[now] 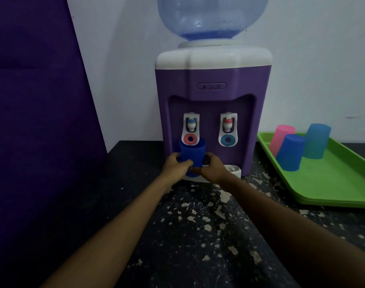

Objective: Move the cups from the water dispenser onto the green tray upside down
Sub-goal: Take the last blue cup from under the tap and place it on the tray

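Item: dark blue cup (pixel 192 151), upright, mouth up — clasped low on its body by both hands, left hand (pixel 176 164) and right hand (pixel 213 167) pressed against opposite sides, fingers wrapped round. Directly behind the grip: purple water dispenser (pixel 212 96), the cup under its left tap (pixel 191 124), presumably parked there for filling. Well right of the grip: green tray (pixel 331 183) bearing three inverted cups — pink cup (pixel 280 138), blue cup (pixel 290 152), teal cup (pixel 316 141). Held cup not yet inverted.
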